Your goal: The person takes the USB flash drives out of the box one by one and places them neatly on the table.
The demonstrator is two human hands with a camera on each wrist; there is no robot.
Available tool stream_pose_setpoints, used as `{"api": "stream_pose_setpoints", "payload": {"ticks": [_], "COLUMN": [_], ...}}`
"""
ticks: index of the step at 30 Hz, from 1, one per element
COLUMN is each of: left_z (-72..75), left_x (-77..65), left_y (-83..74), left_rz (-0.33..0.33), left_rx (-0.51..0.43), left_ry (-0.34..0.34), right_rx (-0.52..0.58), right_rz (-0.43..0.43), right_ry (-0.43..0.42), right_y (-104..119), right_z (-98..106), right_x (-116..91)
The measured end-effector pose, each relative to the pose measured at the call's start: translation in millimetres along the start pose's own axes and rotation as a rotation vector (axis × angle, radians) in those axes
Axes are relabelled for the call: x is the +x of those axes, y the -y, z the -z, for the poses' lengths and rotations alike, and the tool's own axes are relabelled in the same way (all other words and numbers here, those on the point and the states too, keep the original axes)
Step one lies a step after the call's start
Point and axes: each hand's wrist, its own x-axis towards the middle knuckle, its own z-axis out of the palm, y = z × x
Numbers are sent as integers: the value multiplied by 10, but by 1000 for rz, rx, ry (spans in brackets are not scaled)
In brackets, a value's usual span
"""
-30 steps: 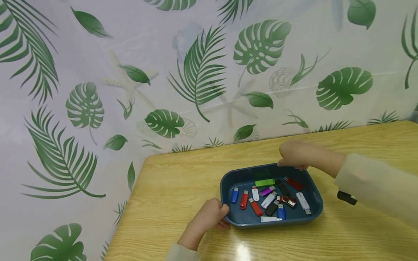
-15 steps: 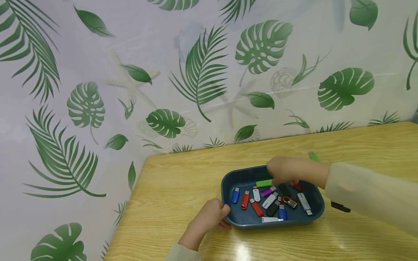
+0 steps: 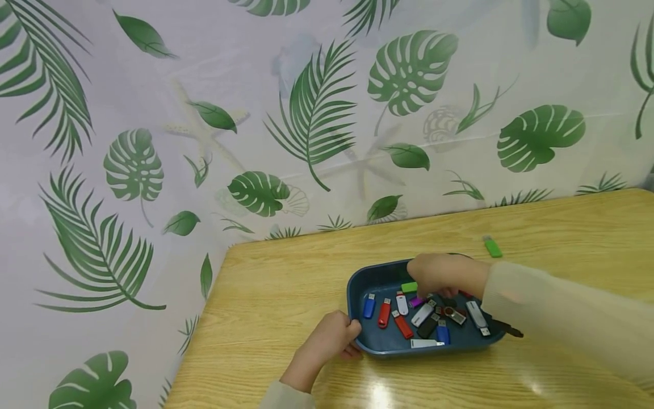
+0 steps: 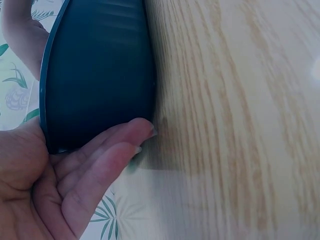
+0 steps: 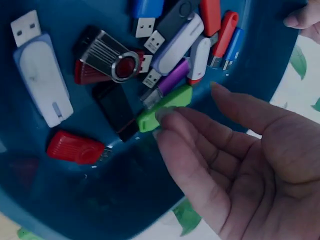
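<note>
A dark blue tray (image 3: 382,341) with several USB sticks in it stands on the wooden table. My left hand (image 3: 332,335) grips its left end, thumb at the rim and fingers against the outer wall (image 4: 100,75). Over the tray's back part is my right hand (image 3: 439,274), thumb apart from the bent fingers. In the right wrist view its fingertips are right at a bright green USB stick (image 5: 172,102). Close by lie a purple USB stick (image 5: 174,75), a black one (image 5: 116,110) and a red one (image 5: 75,147). Nothing shows pinched in the right hand (image 5: 240,150).
Another green USB stick (image 3: 493,247) lies on the table (image 3: 276,284) behind the tray to the right. A leaf-patterned sheet (image 3: 327,142) hangs behind the table. A black strap end (image 3: 508,328) sticks out below the right sleeve (image 3: 557,318).
My right hand has moved from the tray's back rim leftward and down into the tray. The green USB stick on the table has come into view from behind the arm. My left hand stays put.
</note>
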Motion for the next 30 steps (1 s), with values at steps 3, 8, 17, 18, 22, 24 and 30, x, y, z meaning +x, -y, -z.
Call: {"api": "stream_pose_setpoints", "payload": {"ticks": [3,8,17,18,22,24,30], "left_z": [-2,-11,5,3,-3,-5,0], "left_x": [5,2,-13,-10,-5,-1,2], "left_y": [7,-3,-22,-19,-4,3,12], "left_rz": [-3,-22,-25,-27,-30,-32,-28], "left_rx": [2,7,8,10,13,16,17], "left_ry": [-2,-7,-14,-15,-8,-7,-15], "right_rx": [-9,-25,-42,-43,-57,-65,-120], "right_rz": [-24,-58,-36,-35,-34,-28,44], "right_ry": [-5,-11,18,16,-3,-23,-106], "right_y": [-12,-43,-11,-1,39,61,135], "right_z": [-18,-73,-108,-117,-166,-185,-213], "right_x": [77,189,289,299,326,326,328]}}
